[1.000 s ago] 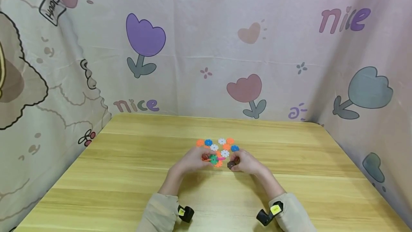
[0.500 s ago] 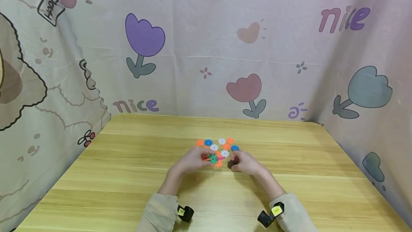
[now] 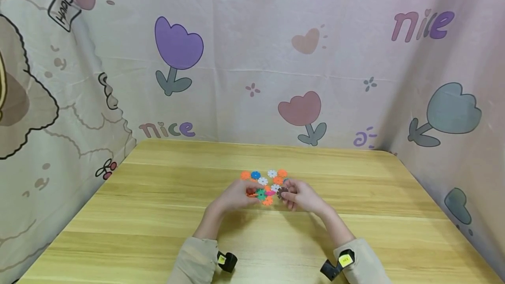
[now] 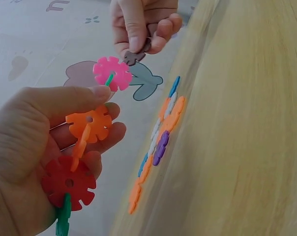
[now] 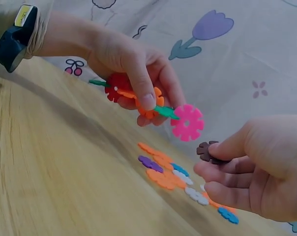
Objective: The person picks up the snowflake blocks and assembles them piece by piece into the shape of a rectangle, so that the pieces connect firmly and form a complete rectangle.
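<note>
My left hand (image 3: 239, 195) holds a chain of interlocked snowflake discs. In the left wrist view the chain shows a green disc (image 4: 63, 216), a red disc (image 4: 69, 183), two orange ones (image 4: 97, 127) and a pink disc (image 4: 114, 73) at the free end; a further green disc (image 5: 166, 112) joins the pink one. Between thumb and fingers, my right hand (image 3: 303, 196) pinches a brown snowflake disc (image 5: 206, 151), its notched edge turned toward the pink disc. A small gap parts brown from pink in the right wrist view. Curled fingers hide part of the chain.
Loose snowflake discs lie flat on the wooden table (image 3: 158, 218) beyond the hands: several orange (image 3: 245, 174), white (image 3: 272, 173) and blue (image 3: 255, 174), plus a purple disc (image 5: 150, 163). A printed cloth (image 3: 244, 56) hangs behind the table.
My right hand has lifted and turned the brown disc, bringing it up and slightly left toward the chain's pink end. The left hand stays almost still with the chain.
</note>
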Demonstrator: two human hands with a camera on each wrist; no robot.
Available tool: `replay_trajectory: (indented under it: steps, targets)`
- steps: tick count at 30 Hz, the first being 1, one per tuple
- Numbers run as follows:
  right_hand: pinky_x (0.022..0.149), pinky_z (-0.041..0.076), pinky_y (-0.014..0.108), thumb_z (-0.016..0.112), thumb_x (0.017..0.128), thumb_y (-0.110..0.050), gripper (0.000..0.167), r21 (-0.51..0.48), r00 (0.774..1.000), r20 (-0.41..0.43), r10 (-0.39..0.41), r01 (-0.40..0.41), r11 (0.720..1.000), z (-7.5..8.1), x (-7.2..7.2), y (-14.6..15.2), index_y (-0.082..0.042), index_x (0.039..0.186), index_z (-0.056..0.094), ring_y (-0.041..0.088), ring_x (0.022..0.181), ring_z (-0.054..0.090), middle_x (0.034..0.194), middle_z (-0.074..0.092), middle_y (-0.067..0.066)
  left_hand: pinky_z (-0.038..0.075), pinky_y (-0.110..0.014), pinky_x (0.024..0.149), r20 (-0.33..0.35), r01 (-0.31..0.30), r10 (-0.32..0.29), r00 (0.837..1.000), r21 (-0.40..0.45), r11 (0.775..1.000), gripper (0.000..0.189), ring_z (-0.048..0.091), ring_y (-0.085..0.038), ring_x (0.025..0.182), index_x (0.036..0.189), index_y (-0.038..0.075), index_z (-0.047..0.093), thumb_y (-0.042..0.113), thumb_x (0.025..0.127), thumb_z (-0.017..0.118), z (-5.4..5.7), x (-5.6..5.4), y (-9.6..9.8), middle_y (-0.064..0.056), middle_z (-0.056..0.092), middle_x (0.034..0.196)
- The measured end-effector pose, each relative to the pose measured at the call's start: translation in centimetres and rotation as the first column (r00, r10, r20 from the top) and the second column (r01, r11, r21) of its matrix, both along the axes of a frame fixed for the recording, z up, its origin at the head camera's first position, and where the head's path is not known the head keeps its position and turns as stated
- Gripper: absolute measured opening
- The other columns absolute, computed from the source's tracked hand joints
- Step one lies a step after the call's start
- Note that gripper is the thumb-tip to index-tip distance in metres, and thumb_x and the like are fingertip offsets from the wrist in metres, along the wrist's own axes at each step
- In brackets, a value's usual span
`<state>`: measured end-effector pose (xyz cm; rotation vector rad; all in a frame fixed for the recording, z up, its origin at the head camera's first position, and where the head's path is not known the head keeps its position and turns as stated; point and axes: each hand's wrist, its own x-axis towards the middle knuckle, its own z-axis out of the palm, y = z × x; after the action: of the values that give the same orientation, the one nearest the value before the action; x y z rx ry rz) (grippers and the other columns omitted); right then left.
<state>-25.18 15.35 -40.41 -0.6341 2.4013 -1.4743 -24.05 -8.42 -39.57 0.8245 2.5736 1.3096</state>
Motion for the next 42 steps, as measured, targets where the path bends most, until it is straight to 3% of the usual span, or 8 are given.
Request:
replay_trajectory:
  steps: [6,11,20,29,42]
  targets:
    - [0.051,0.05,0.032,0.052,0.092,0.002,0.014,-0.065,1.0,0.009,0.022,-0.021,0.998,0.11,0.0,0.06,0.009,0.104,0.05,0.02,0.059,0.054,0.078,0.058,0.029,0.035,-0.022,0.052,0.035,-0.009,0.009,0.999,0.004,1.0,0.038,0.039,-0.012,0.06,0.118,0.0,0.061,0.009,0.082,0.069,-0.14,0.02,-0.06,0.0,0.051,0.074]
    - [0.052,0.049,0.026,0.054,0.092,-0.002,0.02,-0.087,0.999,0.025,0.023,-0.021,0.996,0.15,0.18,0.1,0.008,0.108,0.05,0.016,0.059,0.052,0.077,0.059,0.025,0.036,-0.024,0.053,0.059,-0.031,0.03,0.998,0.009,0.999,0.039,0.04,-0.014,0.063,0.119,0.001,0.061,0.01,0.082,0.07,-0.1,0.12,0.03,-0.001,0.052,0.076]
    - [0.051,0.048,0.023,0.056,0.09,-0.002,0.021,-0.116,0.999,0.044,0.004,0.001,0.993,0.36,0.31,-0.15,0.007,0.108,0.049,0.014,0.058,0.055,0.081,0.061,0.029,0.044,-0.031,0.065,0.036,-0.123,0.121,0.992,0.065,0.99,0.032,0.049,-0.018,0.078,0.111,0.006,0.063,0.013,0.08,0.071,0.01,0.06,0.06,-0.002,0.054,0.087]
    - [0.051,0.049,0.025,0.053,0.093,-0.005,0.023,-0.159,1.0,0.022,-0.022,0.025,0.987,0.49,0.44,-0.45,0.007,0.111,0.05,0.017,0.058,0.054,0.082,0.057,0.032,0.044,-0.027,0.058,0.006,-0.06,0.06,0.998,0.089,0.994,0.027,0.05,-0.016,0.073,0.106,0.005,0.065,0.007,0.08,0.071,0.2,0.12,0.09,0.0,0.056,0.08]
    - [0.052,0.048,0.025,0.056,0.091,-0.006,0.025,-0.166,0.998,0.014,-0.068,0.07,0.984,0.82,0.51,-0.62,0.008,0.113,0.055,0.016,0.055,0.052,0.076,0.058,0.022,0.039,-0.025,0.054,0.062,-0.06,0.055,0.997,0.085,0.995,0.035,0.044,-0.017,0.069,0.115,0.001,0.063,0.009,0.081,0.07,0.09,0.03,0.11,-0.003,0.054,0.08]
